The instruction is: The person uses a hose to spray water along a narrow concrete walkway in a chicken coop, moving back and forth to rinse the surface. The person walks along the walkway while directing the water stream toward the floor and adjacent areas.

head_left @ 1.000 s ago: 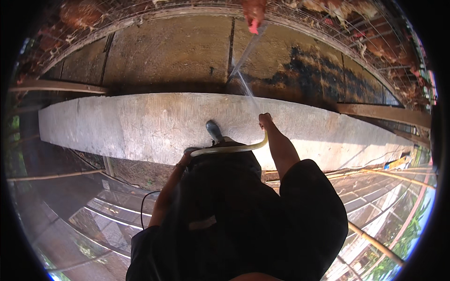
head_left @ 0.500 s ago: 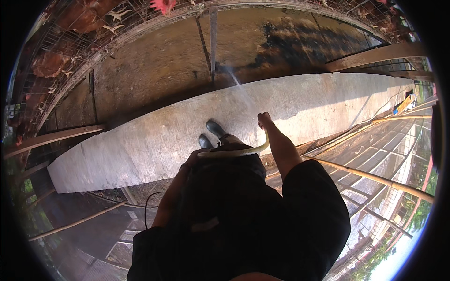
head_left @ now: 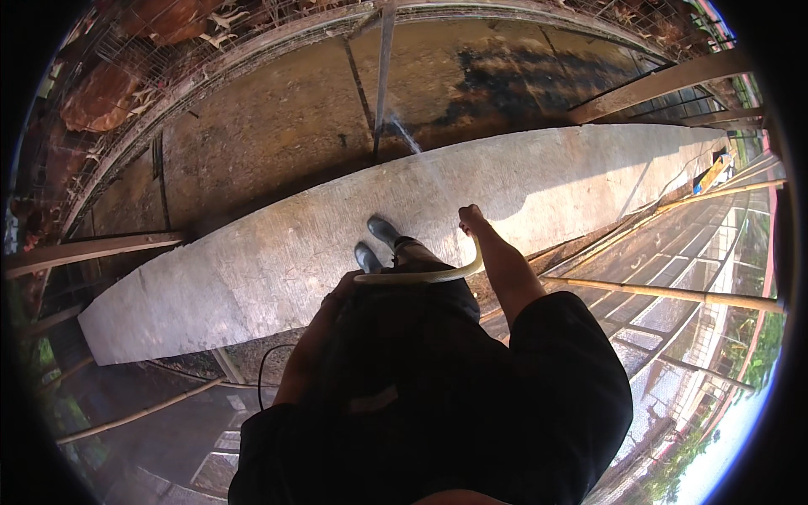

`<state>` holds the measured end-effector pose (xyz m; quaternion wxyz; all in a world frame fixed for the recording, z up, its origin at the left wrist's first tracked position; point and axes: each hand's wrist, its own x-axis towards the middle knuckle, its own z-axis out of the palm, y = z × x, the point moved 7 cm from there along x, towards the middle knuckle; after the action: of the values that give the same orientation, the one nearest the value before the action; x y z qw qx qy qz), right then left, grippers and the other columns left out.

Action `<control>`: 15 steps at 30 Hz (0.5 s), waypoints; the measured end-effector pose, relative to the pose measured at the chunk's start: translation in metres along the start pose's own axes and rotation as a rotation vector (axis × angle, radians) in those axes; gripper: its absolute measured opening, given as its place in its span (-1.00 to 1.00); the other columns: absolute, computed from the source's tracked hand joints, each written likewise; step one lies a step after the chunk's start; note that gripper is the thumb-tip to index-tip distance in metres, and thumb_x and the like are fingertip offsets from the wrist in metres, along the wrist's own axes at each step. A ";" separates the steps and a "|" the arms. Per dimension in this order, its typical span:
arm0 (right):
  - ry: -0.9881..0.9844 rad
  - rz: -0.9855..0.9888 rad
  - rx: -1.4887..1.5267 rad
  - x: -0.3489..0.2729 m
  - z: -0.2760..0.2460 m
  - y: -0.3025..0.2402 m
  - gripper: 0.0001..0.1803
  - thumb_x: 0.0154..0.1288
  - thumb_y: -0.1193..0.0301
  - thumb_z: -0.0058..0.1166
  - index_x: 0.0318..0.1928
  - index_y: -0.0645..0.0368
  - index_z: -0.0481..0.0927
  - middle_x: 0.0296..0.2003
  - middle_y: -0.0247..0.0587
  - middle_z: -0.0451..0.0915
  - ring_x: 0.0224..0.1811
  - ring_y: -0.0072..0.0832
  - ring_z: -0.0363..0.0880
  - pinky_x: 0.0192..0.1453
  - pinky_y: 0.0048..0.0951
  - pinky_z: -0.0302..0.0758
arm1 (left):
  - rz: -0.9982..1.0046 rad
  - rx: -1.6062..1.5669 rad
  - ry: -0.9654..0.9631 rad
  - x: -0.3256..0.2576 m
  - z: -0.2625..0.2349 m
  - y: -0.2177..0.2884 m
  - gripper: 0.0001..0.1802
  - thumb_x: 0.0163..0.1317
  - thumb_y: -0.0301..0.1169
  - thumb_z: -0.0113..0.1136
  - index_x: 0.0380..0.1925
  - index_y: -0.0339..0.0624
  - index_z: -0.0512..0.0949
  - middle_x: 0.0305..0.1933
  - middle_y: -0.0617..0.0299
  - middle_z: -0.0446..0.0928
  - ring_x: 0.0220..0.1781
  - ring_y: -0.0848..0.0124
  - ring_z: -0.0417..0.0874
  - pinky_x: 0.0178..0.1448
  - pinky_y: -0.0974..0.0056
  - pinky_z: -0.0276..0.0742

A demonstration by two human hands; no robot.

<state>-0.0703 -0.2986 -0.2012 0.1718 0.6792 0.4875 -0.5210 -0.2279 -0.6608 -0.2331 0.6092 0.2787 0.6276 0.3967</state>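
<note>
A pale yellowish hose (head_left: 421,276) curves across in front of my body. My right hand (head_left: 471,219), stretched out forward, is closed around its end. A thin jet of water (head_left: 406,135) shows beyond that hand, over the far edge of the concrete walkway (head_left: 539,177). My left hand (head_left: 343,286) is at my waist, closed on the hose's other visible part; its fingers are mostly in shadow. Past the walkway lies a wet brown floor (head_left: 269,118) with a dark patch (head_left: 539,80) at the right.
Wire cages (head_left: 126,59) with brown hens line the far side above the floor. Posts (head_left: 384,76) and slanting beams (head_left: 665,84) stand along the walkway. My dark boots (head_left: 383,229) are on the concrete. Bamboo poles (head_left: 656,290) and netting run along the near right.
The view has shifted slightly, and the water jet falls a little farther left. Both hands keep their hold on the hose.
</note>
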 end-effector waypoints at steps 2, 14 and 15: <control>0.021 -0.007 0.008 -0.007 0.001 0.004 -0.79 0.02 0.48 -0.35 -0.70 0.22 0.23 -0.78 -0.11 0.29 -0.84 -0.51 0.13 -0.81 -0.47 -0.01 | 0.020 -0.019 -0.015 -0.007 0.003 0.005 -0.86 0.09 -0.42 0.04 -0.36 -0.18 0.51 -0.35 0.25 0.54 -0.27 0.53 0.49 -0.15 0.36 0.42; 0.102 -0.030 -0.081 -0.025 0.002 0.020 -0.76 0.08 0.44 -0.23 -0.59 0.35 0.40 -0.71 -0.06 0.44 -0.74 -0.39 0.40 -0.70 -0.34 0.33 | -0.062 -0.080 -0.050 -0.032 0.009 0.018 -0.91 0.10 -0.43 0.09 -0.39 -0.17 0.48 -0.36 0.32 0.51 -0.30 0.55 0.50 -0.22 0.38 0.45; 0.094 -0.038 -0.080 -0.024 0.002 0.021 -0.76 0.08 0.44 -0.23 -0.60 0.35 0.40 -0.71 -0.06 0.44 -0.74 -0.39 0.41 -0.70 -0.34 0.34 | -0.081 -0.120 -0.048 -0.032 0.010 0.017 -0.93 0.10 -0.43 0.08 -0.40 -0.16 0.48 -0.36 0.33 0.50 -0.31 0.55 0.50 -0.23 0.38 0.45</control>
<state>-0.0533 -0.3213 -0.1867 0.1659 0.6862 0.5281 -0.4719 -0.2173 -0.6769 -0.2008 0.6552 0.2254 0.5987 0.4019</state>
